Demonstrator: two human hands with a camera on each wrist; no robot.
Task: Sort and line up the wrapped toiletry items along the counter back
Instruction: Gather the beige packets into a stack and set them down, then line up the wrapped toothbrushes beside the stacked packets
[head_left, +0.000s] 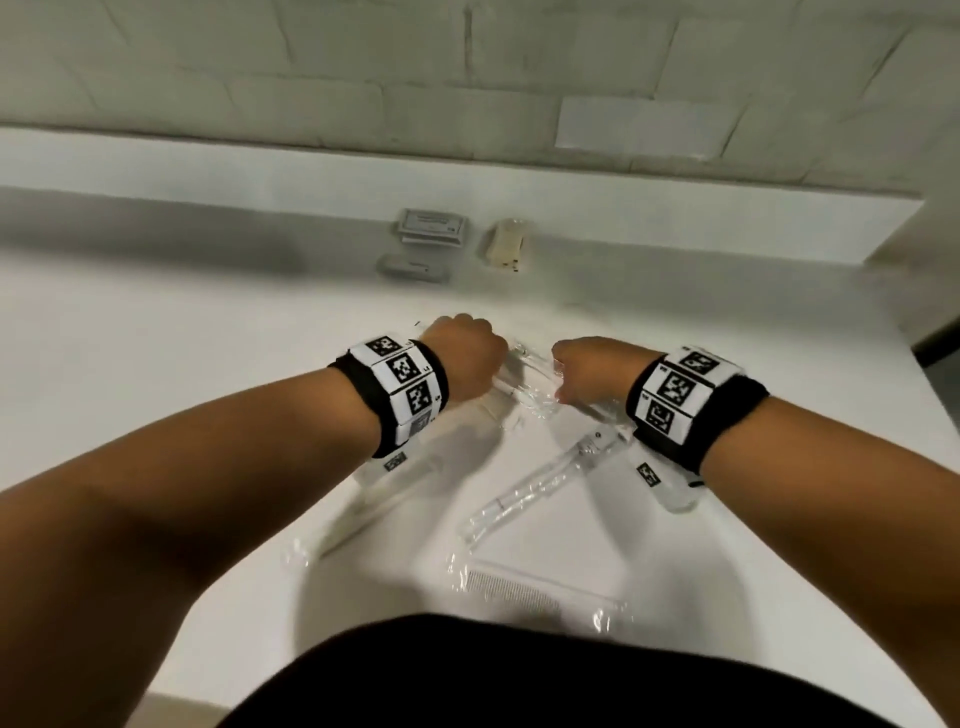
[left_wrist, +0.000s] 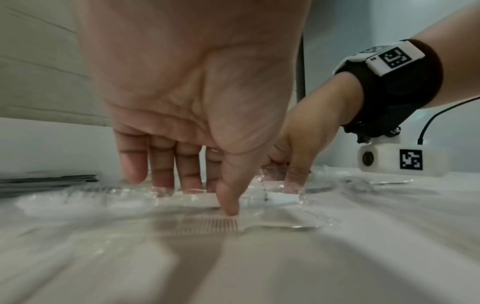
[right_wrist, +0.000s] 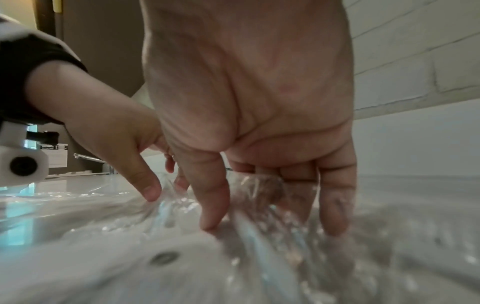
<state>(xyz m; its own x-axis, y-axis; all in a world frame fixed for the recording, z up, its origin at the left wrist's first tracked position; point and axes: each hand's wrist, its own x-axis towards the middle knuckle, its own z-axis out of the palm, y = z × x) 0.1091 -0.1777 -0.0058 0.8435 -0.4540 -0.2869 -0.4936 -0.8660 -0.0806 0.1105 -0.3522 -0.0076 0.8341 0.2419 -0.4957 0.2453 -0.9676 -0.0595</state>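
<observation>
While both hands work the counter (head_left: 156, 322):
Left hand (head_left: 462, 358): pinching a clear wrapper (head_left: 524, 384).
Right hand (head_left: 587, 371): pinching the same wrapper.

No wording I can read: the flat packet (head_left: 432, 224) at 12 o'clock carries only blurred print.

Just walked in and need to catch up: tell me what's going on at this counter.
A person is sorting wrapped toiletries on a white counter. Both hands are down on one clear-wrapped packet in the middle: the left hand and the right hand pinch its plastic with their fingertips. Three small packs already sit at the back: a flat box, a small grey packet and a beige one. A wrapped comb and a wrapped toothbrush lie nearer the person, not yet lined up.
</observation>
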